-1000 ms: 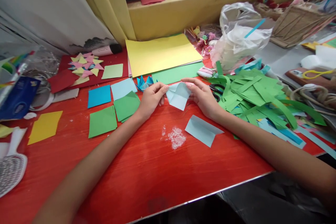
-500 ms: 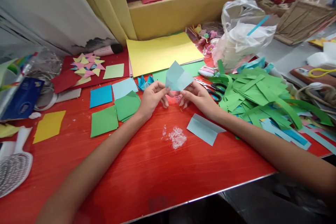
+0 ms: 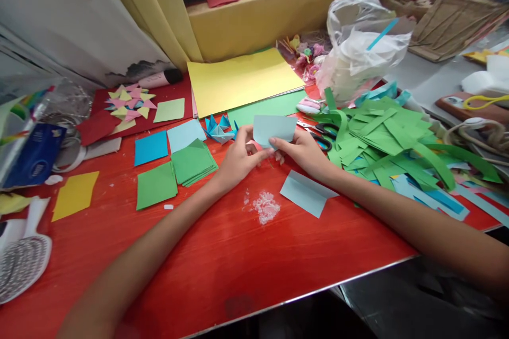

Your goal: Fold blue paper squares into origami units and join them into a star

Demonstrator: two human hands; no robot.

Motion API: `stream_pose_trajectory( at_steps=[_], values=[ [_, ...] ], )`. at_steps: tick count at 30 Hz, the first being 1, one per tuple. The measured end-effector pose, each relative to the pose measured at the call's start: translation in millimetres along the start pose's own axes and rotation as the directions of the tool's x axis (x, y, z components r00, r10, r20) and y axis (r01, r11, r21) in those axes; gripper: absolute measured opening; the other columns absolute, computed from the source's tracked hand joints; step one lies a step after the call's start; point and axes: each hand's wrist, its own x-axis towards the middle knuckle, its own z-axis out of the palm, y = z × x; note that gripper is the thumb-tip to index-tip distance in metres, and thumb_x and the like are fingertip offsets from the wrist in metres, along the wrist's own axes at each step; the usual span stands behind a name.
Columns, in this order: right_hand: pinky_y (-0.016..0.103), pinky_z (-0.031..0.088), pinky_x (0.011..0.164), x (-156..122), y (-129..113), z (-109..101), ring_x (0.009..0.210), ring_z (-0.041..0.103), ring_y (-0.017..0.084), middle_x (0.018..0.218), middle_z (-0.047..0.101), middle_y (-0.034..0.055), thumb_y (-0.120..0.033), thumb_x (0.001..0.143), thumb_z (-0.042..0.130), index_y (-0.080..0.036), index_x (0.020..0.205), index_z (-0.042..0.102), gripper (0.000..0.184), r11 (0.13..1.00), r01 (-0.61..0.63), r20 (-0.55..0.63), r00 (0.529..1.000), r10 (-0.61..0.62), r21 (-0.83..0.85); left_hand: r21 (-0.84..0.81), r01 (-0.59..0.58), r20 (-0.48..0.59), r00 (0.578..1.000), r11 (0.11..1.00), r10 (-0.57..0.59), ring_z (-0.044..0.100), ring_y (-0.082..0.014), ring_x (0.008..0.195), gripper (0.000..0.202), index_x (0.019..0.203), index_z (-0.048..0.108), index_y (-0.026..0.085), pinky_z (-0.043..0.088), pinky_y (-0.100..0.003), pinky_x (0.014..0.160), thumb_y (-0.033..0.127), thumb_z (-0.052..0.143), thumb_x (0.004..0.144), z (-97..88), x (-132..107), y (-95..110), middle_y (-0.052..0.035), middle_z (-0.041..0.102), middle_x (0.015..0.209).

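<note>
Between my two hands, a little above the red table, is a light blue sheet of paper (image 3: 274,130), folded over at its lower edge. My left hand (image 3: 244,153) pinches the sheet's lower left side. My right hand (image 3: 304,151) grips its lower right side, with the thumb pressed on the front. Some of the fingers are hidden behind the paper. Close below my right hand lies a second light blue sheet (image 3: 306,193) with a crease across it. A blue folded paper piece (image 3: 220,130) stands just beyond my left hand. Black-handled scissors (image 3: 324,135) lie beside my right hand.
Green square sheets (image 3: 193,161) and a blue square (image 3: 151,148) lie to the left. A heap of green paper strips (image 3: 387,135) covers the right side. Large yellow paper (image 3: 242,82) lies at the back, near a plastic bag (image 3: 363,53). White residue (image 3: 266,207) marks the table (image 3: 222,270).
The light blue sheet has turned from a corner-up position to a straight edge on top. Both hands have shifted slightly, and my right thumb now lies on the paper's front.
</note>
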Motion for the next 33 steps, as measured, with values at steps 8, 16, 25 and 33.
stream_pose_trajectory(
  at_steps=[8, 16, 25, 33],
  values=[
    [0.023, 0.050, 0.051, 0.7, 0.2, -1.0, 0.047, 0.061, 0.012, 0.055, 0.064, 0.0011, -0.041, 0.079, 0.066, -0.014, 0.075, 0.059, 0.028, 0.995, -0.045, 0.055, 0.998, 0.040, 0.093, 0.148, -0.326, -0.109, 0.933, 0.934, 0.343, 0.053, -0.0046, 0.062, 0.046, 0.126, 0.044, 0.038, 0.049, -0.020, 0.056, 0.035, 0.063, 0.084, -2.9, -2.0, -4.0, -0.0017, 0.052, 0.110],
    [0.025, 0.058, 0.056, 2.1, -1.6, -1.3, 0.057, 0.069, 0.015, 0.070, 0.071, 0.0057, -0.039, 0.072, 0.074, -0.012, 0.078, 0.063, 0.030, 0.976, -0.071, 0.042, 0.997, 0.064, 0.206, 0.188, -0.213, -0.092, 0.968, 0.959, 0.233, 0.050, -0.0036, 0.050, 0.016, 0.079, 0.056, 0.018, 0.042, -0.020, 0.053, 0.031, 0.056, 0.089, -3.3, -1.7, 1.1, 0.0028, 0.054, 0.070],
    [0.024, 0.060, 0.063, 4.2, 0.3, -2.3, 0.065, 0.071, 0.016, 0.073, 0.073, 0.0059, -0.040, 0.068, 0.078, -0.013, 0.078, 0.067, 0.031, 0.967, -0.106, 0.090, 0.992, 0.087, 0.232, 0.198, -0.218, -0.130, 0.961, 0.956, 0.246, 0.052, -0.0057, 0.058, 0.012, 0.083, 0.056, 0.019, 0.044, -0.020, 0.055, 0.031, 0.059, 0.087, -5.0, 0.7, -6.7, 0.0013, 0.056, 0.078],
    [0.025, 0.060, 0.061, 4.1, -1.4, -3.0, 0.064, 0.072, 0.017, 0.073, 0.073, 0.0075, -0.041, 0.068, 0.078, -0.010, 0.080, 0.068, 0.034, 0.977, -0.132, 0.130, 0.985, 0.111, 0.166, 0.299, -0.267, -0.126, 0.941, 0.916, 0.315, 0.054, -0.0077, 0.070, 0.008, 0.084, 0.060, 0.020, 0.045, -0.022, 0.063, 0.027, 0.061, 0.086, -5.0, 1.9, -6.7, 0.0010, 0.056, 0.084]
  ],
)
